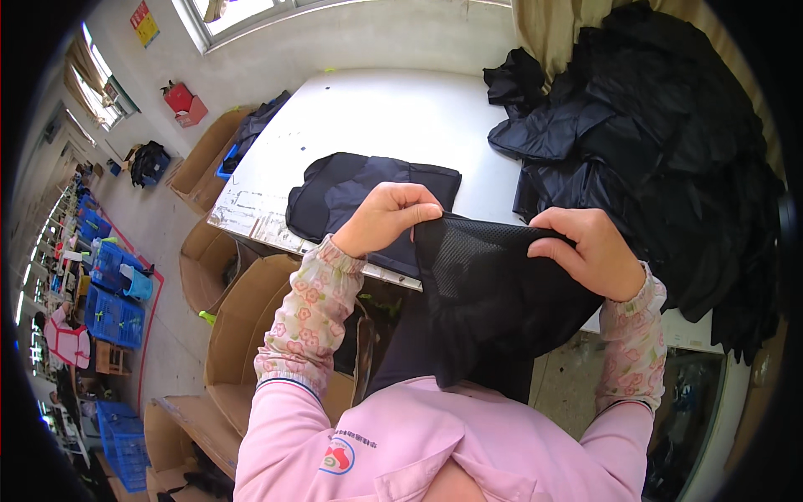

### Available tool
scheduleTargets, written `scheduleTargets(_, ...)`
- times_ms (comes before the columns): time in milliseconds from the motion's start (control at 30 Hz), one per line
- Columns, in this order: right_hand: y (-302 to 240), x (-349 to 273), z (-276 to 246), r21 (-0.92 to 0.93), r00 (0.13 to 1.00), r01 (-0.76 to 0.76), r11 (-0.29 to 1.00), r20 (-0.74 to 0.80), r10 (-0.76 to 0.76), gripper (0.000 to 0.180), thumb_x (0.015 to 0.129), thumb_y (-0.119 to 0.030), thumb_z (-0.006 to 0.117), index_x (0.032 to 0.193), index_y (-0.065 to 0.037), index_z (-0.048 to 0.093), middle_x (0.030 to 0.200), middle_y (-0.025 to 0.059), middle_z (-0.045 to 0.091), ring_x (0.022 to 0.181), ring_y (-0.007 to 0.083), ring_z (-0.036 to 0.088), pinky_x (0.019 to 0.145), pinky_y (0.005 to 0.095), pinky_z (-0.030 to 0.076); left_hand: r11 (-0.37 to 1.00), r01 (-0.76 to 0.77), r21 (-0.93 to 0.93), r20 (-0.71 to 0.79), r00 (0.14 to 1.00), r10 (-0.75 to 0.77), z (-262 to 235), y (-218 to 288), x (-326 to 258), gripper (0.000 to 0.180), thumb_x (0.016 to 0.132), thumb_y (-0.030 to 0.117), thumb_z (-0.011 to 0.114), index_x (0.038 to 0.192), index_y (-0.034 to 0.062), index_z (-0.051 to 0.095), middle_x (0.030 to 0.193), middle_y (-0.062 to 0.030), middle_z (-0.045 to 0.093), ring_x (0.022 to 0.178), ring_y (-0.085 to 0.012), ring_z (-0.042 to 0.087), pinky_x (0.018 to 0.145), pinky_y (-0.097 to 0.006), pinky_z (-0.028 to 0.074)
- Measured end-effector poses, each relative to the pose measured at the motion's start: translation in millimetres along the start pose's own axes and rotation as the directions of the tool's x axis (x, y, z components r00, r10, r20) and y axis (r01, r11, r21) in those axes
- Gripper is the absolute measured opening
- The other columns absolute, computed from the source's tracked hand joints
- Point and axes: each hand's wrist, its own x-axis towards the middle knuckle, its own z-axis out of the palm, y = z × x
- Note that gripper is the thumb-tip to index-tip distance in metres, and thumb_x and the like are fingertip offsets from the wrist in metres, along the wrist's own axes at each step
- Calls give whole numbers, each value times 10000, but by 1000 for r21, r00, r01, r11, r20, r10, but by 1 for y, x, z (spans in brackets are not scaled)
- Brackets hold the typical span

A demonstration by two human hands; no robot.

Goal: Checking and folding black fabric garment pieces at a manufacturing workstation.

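Observation:
A black cloth piece with a mesh panel (493, 284) hangs between my two hands, in front of my chest. Its upper edge is stretched between them. My left hand (391, 216) pinches the left corner, and my right hand (581, 249) grips the edge farther right between thumb and fingers. Behind the left hand, a flat stack of folded black fabric (360, 180) lies near the front of the white table (393, 109); part of it is hidden by that hand.
A large heap of black garments or fabric pieces (644, 134) covers the table's right side. Open cardboard boxes (242, 335) stand at the left by the table. Blue plastic crates (115, 318) line the floor farther left, where another person in pink (67, 339) appears.

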Motion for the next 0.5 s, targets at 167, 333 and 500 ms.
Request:
scheduleTargets(167, -1, -1, -15, 23, 998, -41, 999, -48, 42, 155, 818, -114, 696, 902, 6, 646, 722, 136, 618, 618, 237, 600, 596, 297, 467, 947, 266, -178, -156, 943, -294, -20, -60, -17, 251, 964, 214, 567, 802, 30, 616, 716, -2, 600, 575, -64, 544, 535, -204, 444)
scheduleTargets(333, 6, 6, -38, 365, 963, -178, 914, -128, 239, 120, 876, -65, 665, 962, 9, 629, 770, -20, 634, 675, 25, 539, 611, 192, 435, 830, 491, -266, 500, 806, -316, 29, -125, -91, 389, 874, 34, 664, 1240, 18, 533, 1128, -39, 612, 1031, -116, 565, 909, -312, 478)
scheduleTargets(500, -2, 27, -47, 651, 924, -57, 757, -252, 286, 171, 930, -121, 625, 1051, -1, 624, 849, -19, 661, 720, 21, 601, 645, 155, 466, 616, 552, -562, 517, 816, -260, 110, -152, -115, 609, 768, 5, 716, 1328, 32, 478, 1462, -159, 384, 1313, -306, 437, 1081, -432, 377)
